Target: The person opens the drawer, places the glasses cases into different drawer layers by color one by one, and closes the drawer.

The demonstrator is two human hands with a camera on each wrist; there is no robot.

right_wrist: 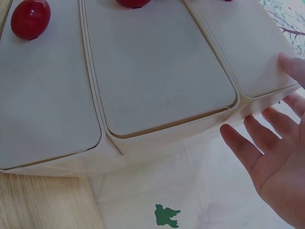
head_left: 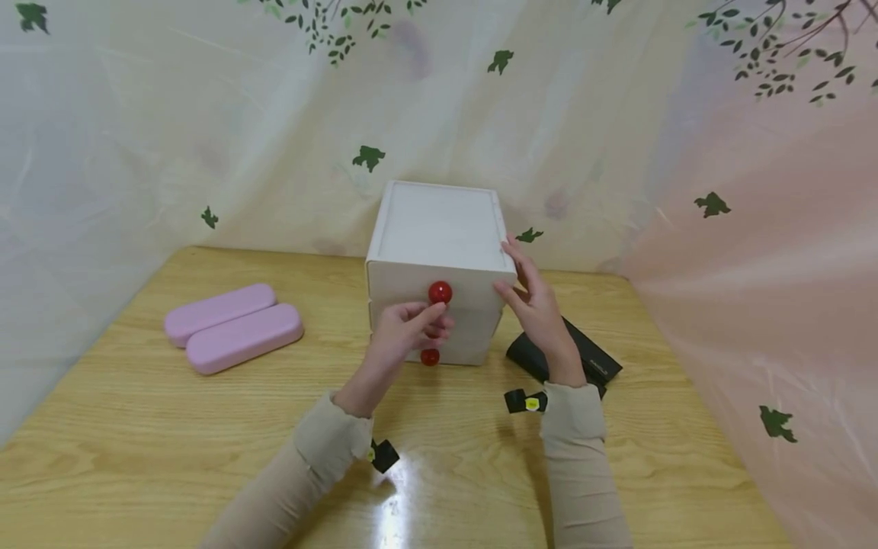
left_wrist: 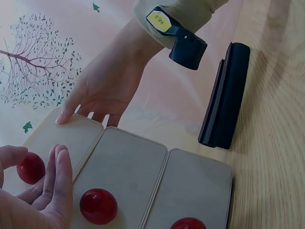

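Note:
A white drawer cabinet stands near the back of the table, with three drawers, each with a round red knob. At the top drawer's knob, my left hand pinches between thumb and fingers; in the left wrist view its thumb lies on the knob. The drawer fronts look flush with the cabinet. My right hand rests at the cabinet's upper right front corner. In the right wrist view its thumb is on the top drawer's front, and its extended fingers lie along the side.
Two pink oblong cases lie side by side on the left of the wooden table. A black folded case lies right of the cabinet, partly behind the right forearm. A leaf-patterned sheet hangs behind.

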